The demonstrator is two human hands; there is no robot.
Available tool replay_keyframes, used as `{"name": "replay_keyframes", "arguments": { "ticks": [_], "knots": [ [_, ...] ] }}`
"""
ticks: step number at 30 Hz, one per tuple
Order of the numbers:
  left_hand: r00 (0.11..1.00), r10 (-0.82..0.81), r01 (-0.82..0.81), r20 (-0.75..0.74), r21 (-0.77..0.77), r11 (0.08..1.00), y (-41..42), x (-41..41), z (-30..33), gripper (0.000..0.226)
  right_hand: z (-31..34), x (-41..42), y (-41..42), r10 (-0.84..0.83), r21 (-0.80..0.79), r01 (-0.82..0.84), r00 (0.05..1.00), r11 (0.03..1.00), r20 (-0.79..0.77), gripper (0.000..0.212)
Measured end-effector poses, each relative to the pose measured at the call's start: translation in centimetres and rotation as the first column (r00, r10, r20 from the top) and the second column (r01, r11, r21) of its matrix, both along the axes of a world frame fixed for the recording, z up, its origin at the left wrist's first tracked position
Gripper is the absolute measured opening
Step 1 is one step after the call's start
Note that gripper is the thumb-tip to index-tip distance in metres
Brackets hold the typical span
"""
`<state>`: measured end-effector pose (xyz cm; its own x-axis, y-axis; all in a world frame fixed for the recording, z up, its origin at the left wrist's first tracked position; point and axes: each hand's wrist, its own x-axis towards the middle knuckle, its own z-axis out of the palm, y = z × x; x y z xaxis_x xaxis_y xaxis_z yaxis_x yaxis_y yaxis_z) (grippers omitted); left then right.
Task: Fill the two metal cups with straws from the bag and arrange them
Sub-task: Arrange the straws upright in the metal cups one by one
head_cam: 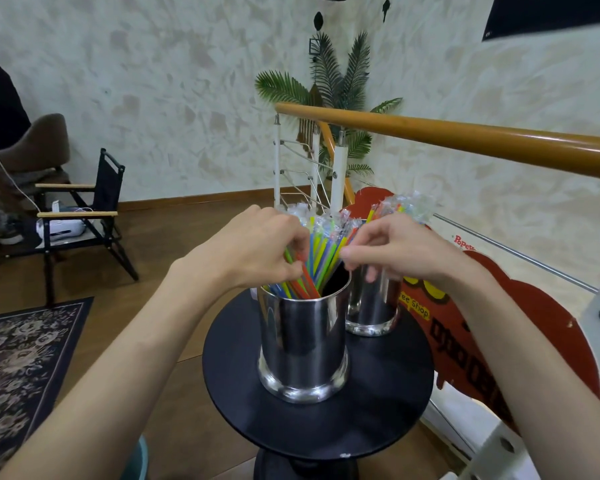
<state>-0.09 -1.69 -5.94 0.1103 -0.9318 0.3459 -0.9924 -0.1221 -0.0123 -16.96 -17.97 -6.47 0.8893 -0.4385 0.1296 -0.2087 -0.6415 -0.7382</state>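
The left hand (pixel 257 247) has its fingers curled around the bundle of coloured straws (pixel 321 251) from the left, pinching a red one low in the fan. The right hand (pixel 392 247) comes in from the other side, fingertips drawn together against the bundle's right edge; whether it truly grips a straw or only presses on it cannot be told, since the fingertips are blurred. Both hands sit at about the same height, with the straws passing up between them.

Directly below the hands stands the near metal cup (pixel 303 344), and the straws' lower ends are inside it. Their long axis runs from the cup's left inner wall up and away, tilting rightward, so the right side of the cup mouth is left dark and open. Judging by this lean, the coming move turns on spreading the bundle toward the right hand's side.

Just past the right hand, the far metal cup (pixel 373 306) holds its own wrapped straws (pixel 404 206). Both cups rest on the round black table (pixel 243 382).
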Motion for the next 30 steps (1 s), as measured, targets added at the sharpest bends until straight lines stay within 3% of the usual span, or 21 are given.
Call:
{"name": "replay_keyframes", "arguments": {
  "ticks": [3,6,8,14,20,24,30],
  "knots": [
    [0.999,-0.001,0.002,0.053,-0.018,1.000,-0.1,0.0,-0.3,0.016,0.0,-0.2,-0.7,-0.187,-0.131,0.186,0.982,0.974,0.003,0.040],
    [0.997,0.030,-0.025,0.064,-0.069,0.997,-0.7,-0.1,-0.8,0.051,-1.1,0.8,-0.6,-0.244,-0.192,0.228,0.968,0.954,-0.063,0.047],
    [0.991,0.078,-0.071,0.110,-0.064,0.995,-1.2,-0.3,-0.9,0.060,-2.0,1.7,-0.5,-0.264,-0.186,0.252,0.963,0.950,-0.043,0.048],
    [0.981,0.107,-0.100,0.160,-0.049,0.994,-1.3,-0.6,-1.1,0.018,-2.6,2.8,-0.1,-0.219,-0.194,0.248,0.963,0.949,0.158,0.029],
    [0.984,0.178,-0.177,0.031,-0.032,0.984,-1.9,-0.9,-1.7,0.021,-2.9,3.3,-0.1,-0.214,-0.205,0.228,0.973,0.952,0.089,0.037],
    [0.972,0.228,-0.227,0.051,-0.033,0.973,-2.1,-1.4,-2.0,0.015,-3.4,3.6,-0.1,-0.220,-0.205,0.235,0.971,0.950,0.093,0.031],
    [0.933,0.333,-0.327,0.136,-0.068,0.943,-3.2,-2.4,-3.1,0.034,-3.3,3.8,-0.2,-0.189,-0.193,0.215,0.971,0.957,0.144,0.030]
  ]
}}
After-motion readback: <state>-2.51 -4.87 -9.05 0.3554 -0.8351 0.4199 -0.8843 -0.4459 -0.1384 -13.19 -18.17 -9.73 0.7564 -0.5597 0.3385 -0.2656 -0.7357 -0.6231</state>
